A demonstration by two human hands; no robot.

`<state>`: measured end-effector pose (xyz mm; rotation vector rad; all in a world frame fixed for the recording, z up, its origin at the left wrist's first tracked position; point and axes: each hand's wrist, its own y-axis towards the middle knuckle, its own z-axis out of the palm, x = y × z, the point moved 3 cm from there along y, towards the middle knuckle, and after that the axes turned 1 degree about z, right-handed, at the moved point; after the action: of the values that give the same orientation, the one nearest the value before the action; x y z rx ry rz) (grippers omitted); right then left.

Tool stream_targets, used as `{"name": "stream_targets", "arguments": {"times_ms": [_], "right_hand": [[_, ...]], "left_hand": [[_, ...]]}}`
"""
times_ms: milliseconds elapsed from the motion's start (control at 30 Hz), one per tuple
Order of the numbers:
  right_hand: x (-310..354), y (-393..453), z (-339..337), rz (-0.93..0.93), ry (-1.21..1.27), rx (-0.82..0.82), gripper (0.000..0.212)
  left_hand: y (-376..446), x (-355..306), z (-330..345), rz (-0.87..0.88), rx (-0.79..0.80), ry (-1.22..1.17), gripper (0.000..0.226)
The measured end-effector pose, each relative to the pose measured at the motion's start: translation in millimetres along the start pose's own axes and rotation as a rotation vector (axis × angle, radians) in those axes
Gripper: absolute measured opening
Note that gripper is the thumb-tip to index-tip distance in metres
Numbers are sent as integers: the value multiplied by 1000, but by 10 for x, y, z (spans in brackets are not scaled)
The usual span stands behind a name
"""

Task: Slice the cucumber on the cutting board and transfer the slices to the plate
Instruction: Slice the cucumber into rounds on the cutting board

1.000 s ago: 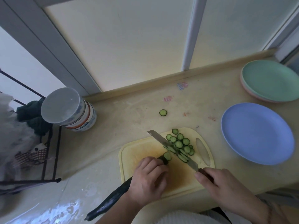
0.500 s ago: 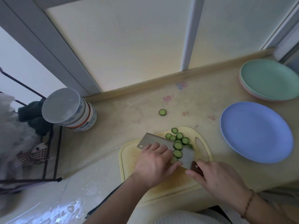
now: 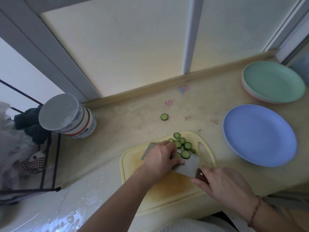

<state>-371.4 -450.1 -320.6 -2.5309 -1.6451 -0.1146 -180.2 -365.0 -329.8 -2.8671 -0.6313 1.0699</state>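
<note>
A yellow cutting board (image 3: 175, 186) lies at the counter's front edge. Several cucumber slices (image 3: 185, 154) are heaped at its far end, some on the flat blade of a cleaver (image 3: 189, 166). My left hand (image 3: 158, 159) lies over the blade, fingers against the slices. My right hand (image 3: 225, 186) grips the cleaver's dark handle (image 3: 200, 174). One stray slice (image 3: 164, 117) sits on the counter beyond the board. The blue plate (image 3: 259, 134) is empty, to the right of the board. The uncut cucumber is hidden from view.
A green plate (image 3: 272, 81) stacked on a pink one stands at the back right. A lidded jar (image 3: 66, 114) sits at the back left beside a black wire rack (image 3: 48, 164) holding cloths. A window sill runs along the counter's back.
The cleaver went from cutting edge-down to lying flat under the slices. My left hand let go of the cucumber and moved onto the blade beside the slices. The whole cucumber dropped out of sight.
</note>
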Motion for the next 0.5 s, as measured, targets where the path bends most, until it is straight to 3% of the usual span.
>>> {"name": "stream_targets", "arguments": {"times_ms": [233, 433, 500], "right_hand": [[-27, -63, -10, 3, -1, -4, 87], [-51, -35, -32, 9, -49, 26, 81], [-20, -63, -84, -25, 11, -17, 89]], "left_hand": [[119, 91, -11, -12, -14, -52, 35], [114, 177, -116, 97, -110, 48, 26], [78, 187, -207, 160, -41, 53, 23]]}}
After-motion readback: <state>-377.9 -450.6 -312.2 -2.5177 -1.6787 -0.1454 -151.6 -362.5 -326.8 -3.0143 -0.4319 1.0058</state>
